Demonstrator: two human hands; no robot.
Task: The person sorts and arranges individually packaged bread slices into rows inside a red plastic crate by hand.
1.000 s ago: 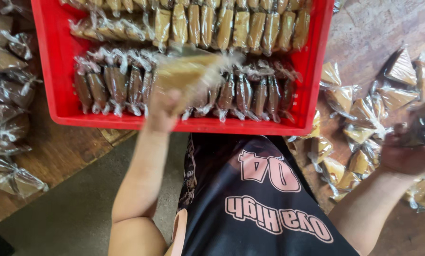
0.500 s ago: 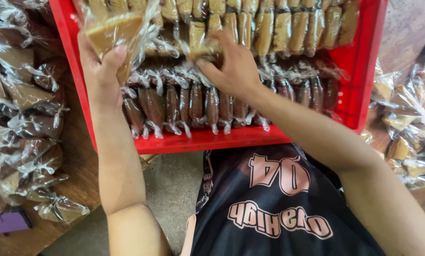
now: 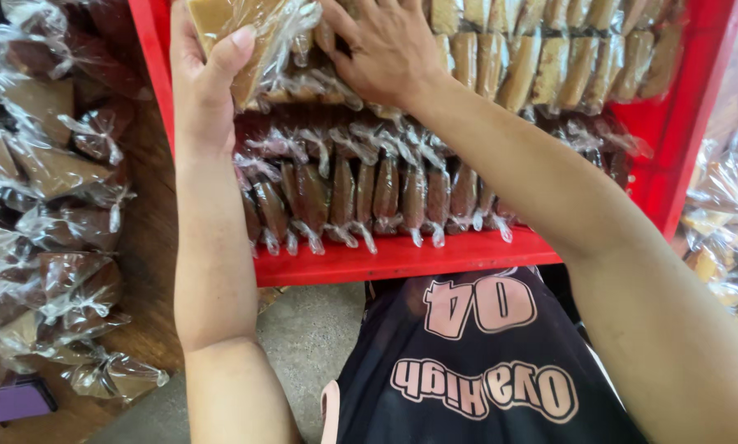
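My left hand [image 3: 207, 78] grips a light-brown cake slice wrapped in clear plastic [image 3: 250, 37] and holds it over the left end of a red plastic crate [image 3: 402, 261]. My right hand [image 3: 389, 49] lies palm-down, fingers spread, on the wrapped light-brown slices [image 3: 550, 57] standing in the crate's back row. A row of dark-brown wrapped slices [image 3: 369, 193] stands on edge along the crate's near side, below both hands.
A heap of loose wrapped brown slices [image 3: 48, 205] covers the wooden table at the left. More wrapped pale slices [image 3: 727, 230] lie at the right. A purple object [image 3: 11, 401] sits at the lower left. Grey floor shows below the crate.
The view has shifted further into the crate. My left hand has carried the wrapped slice toward the crate's left end. My right hand has settled flat on the back row.
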